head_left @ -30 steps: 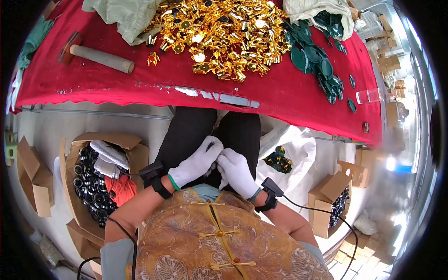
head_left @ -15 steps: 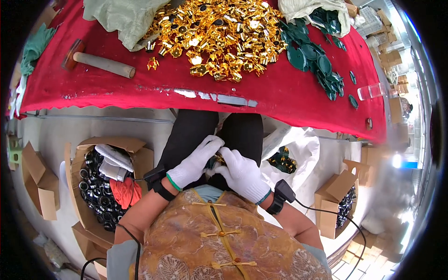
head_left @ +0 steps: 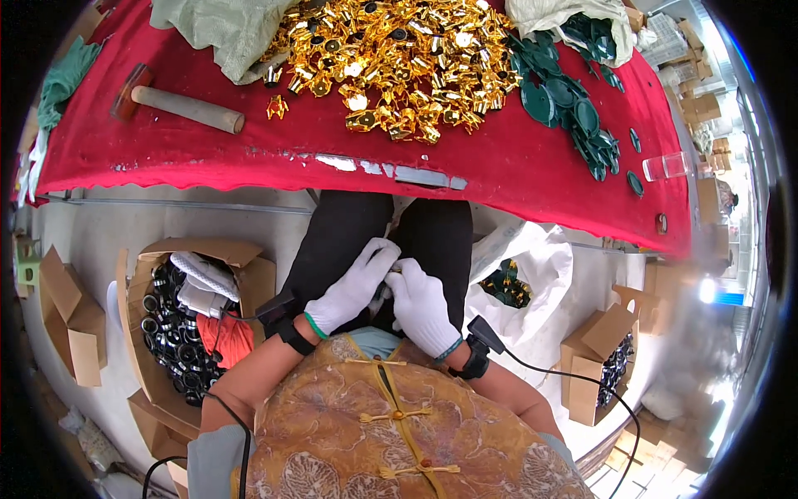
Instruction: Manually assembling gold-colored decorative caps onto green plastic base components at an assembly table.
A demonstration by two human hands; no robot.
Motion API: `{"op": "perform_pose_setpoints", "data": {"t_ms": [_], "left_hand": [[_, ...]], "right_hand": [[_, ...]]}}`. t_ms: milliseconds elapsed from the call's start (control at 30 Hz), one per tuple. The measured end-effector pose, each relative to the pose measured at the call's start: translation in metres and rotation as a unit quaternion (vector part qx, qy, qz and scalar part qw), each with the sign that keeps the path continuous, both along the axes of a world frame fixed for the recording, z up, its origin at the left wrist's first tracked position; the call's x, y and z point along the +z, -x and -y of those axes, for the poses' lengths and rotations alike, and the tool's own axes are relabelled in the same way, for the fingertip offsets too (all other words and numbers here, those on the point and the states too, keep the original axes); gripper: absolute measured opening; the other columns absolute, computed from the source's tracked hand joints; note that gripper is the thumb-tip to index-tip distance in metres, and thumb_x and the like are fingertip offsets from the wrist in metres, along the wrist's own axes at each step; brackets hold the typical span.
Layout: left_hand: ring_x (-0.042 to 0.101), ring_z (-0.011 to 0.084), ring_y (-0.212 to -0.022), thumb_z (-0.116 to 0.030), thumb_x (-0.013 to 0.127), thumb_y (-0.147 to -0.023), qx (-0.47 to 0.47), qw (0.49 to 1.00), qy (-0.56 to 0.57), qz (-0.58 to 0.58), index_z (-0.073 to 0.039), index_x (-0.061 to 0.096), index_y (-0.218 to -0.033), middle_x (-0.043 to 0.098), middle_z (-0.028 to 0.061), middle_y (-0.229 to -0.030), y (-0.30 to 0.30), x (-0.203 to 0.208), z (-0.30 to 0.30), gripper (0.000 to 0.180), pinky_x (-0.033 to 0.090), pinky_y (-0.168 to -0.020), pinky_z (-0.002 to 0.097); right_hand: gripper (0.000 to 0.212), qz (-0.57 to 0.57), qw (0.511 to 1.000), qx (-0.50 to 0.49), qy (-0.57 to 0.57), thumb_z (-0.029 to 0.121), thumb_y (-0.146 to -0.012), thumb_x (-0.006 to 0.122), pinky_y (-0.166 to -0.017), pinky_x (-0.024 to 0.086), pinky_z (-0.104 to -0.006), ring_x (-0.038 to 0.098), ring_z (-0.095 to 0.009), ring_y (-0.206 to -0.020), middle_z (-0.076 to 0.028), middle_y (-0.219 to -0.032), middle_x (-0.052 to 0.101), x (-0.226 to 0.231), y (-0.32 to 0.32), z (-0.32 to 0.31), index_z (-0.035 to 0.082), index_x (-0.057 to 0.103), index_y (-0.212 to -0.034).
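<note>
A red cloth [head_left: 499, 179], wrinkled and worn through to pale patches along its near edge, covers the work table in this bright, carton-cluttered room. At the far left, a mallet [head_left: 187, 110] with a thick round handle lies on its side, probably set there to leave the middle free. Below, on the floor, an open cardboard carton [head_left: 133, 316] holds glossy black ring-shaped parts [head_left: 187, 358], with white knitted gloves [head_left: 204, 279] and a crumpled orange-red rag [head_left: 224, 339] on top, likely within easy reach.

In the middle, a pale woven sack [head_left: 229, 29] slumps beside a heap of shiny, angular gold pieces [head_left: 399, 58]; spread loose like that, they should be easy to pick from. Nearer, over the dark-trousered lap, the white-gloved left hand [head_left: 356, 287] and right hand [head_left: 422, 312] meet with fingers bent inward, perhaps held low so the thighs steady them. A small, dark-greenish item [head_left: 383, 292] barely shows between them; I can't tell how firmly either hand grips it.

To the right, a white plastic sack [head_left: 544, 287] gapes open around green-and-gold pieces [head_left: 505, 287]. Beyond, smooth dark-green discs [head_left: 549, 100] spill across the cloth toward a clear cylinder [head_left: 665, 166].
</note>
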State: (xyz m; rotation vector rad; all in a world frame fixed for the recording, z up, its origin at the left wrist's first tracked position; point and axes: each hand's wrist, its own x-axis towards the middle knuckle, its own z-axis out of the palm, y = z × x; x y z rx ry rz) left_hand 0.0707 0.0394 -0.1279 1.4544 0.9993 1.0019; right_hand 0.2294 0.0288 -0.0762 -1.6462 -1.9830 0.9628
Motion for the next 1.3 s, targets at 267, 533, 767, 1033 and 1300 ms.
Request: {"op": "perform_pose_setpoints", "data": {"t_ms": [267, 533, 767, 1033, 1300], "left_hand": [[0.056, 0.0207, -0.099, -0.018, 0.05, -0.108, 0.018, 0.992, 0.112, -0.058, -0.002, 0.049, -0.122, 0.057, 0.0095, -0.11, -0.015, 0.022, 0.009, 0.021, 0.048, -0.093, 0.0341], [0.055, 0.006, -0.082, -0.037, 0.046, -0.112, -0.01, 0.891, 0.357, 0.282, -0.017, 0.057, -0.121, 0.055, -0.0017, -0.098, 0.0, 0.041, 0.0, 0.025, 0.042, -0.06, 0.0232], [0.055, 0.0087, -0.082, -0.038, 0.05, -0.11, -0.036, 0.879, 0.396, 0.263, -0.017, 0.055, -0.123, 0.055, -0.0007, -0.101, 0.004, 0.045, 0.001, 0.025, 0.042, -0.059, 0.0254], [0.054, 0.014, -0.087, -0.026, 0.05, -0.11, -0.015, 0.98, 0.171, 0.102, -0.004, 0.05, -0.122, 0.052, 0.0065, -0.104, 0.001, 0.021, 0.001, 0.025, 0.049, -0.076, 0.0309], [0.052, 0.0129, -0.087, -0.019, 0.05, -0.107, 0.025, 0.999, 0.02, -0.031, -0.006, 0.049, -0.121, 0.051, 0.0059, -0.1, -0.007, 0.034, 0.007, 0.019, 0.049, -0.075, 0.0311]], "right_hand": [[0.029, -0.299, 0.8, -0.174, 0.491, 0.024, -0.103, 0.053, -0.041, 0.051, -0.0384, 0.054, -0.02, -0.045, -0.006, -0.068, 0.056, 0.013, -0.02, -0.027, 0.001, 0.059, -0.087], [0.039, 0.093, 0.974, 0.185, -0.096, 0.027, -0.095, 0.07, -0.062, 0.056, -0.0472, 0.069, -0.039, -0.077, -0.017, -0.091, 0.064, 0.027, -0.026, -0.009, 0.006, 0.051, -0.122], [0.038, 0.124, 0.98, 0.143, -0.066, 0.018, -0.092, 0.071, -0.063, 0.055, -0.0477, 0.068, -0.039, -0.079, -0.018, -0.096, 0.063, 0.007, -0.018, 0.003, 0.004, 0.053, -0.122], [0.018, -0.036, 0.997, 0.053, 0.035, 0.019, -0.099, 0.061, -0.057, 0.055, -0.0455, 0.065, -0.035, -0.063, -0.015, -0.076, 0.062, 0.014, -0.008, -0.005, 0.001, 0.058, -0.102], [0.037, -0.368, 0.757, -0.125, 0.525, 0.031, -0.107, 0.051, -0.039, 0.053, -0.0382, 0.05, -0.018, -0.041, -0.003, -0.066, 0.053, 0.018, -0.024, -0.031, 0.001, 0.057, -0.086]]}}
